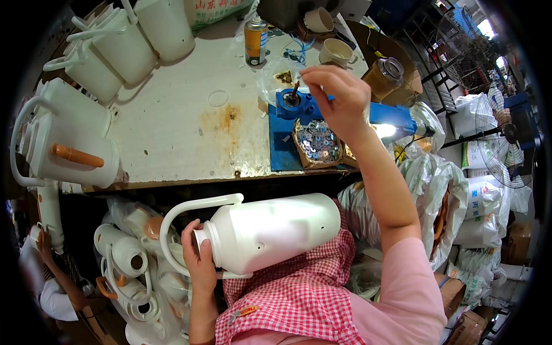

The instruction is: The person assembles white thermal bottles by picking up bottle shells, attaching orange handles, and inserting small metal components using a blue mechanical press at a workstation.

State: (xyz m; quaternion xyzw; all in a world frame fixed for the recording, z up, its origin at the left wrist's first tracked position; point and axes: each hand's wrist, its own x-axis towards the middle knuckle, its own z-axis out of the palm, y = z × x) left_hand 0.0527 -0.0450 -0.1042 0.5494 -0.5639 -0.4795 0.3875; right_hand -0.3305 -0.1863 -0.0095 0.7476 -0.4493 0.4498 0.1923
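Observation:
A white jug body [287,227] with a curved white handle lies on its side across my lap. My left hand [201,259] is closed round its neck, at the open mouth end. Small holes show in the jug's side. My right hand [339,95] is raised over the worktable, fingers bent and tips drawn together; whatever they hold is too small to make out. Just left of and below those fingertips, an upright spindle stands on a blue machine [307,106]. Below my right hand sits an open carton of metal washers [316,144].
White jugs [123,49] stand along the table's left side, one with a brown grip [77,155]. A spray can [256,40] and a cream cup [336,52] are toward the back. More jug bodies [123,253] lie lower left, near another person's arm [60,276].

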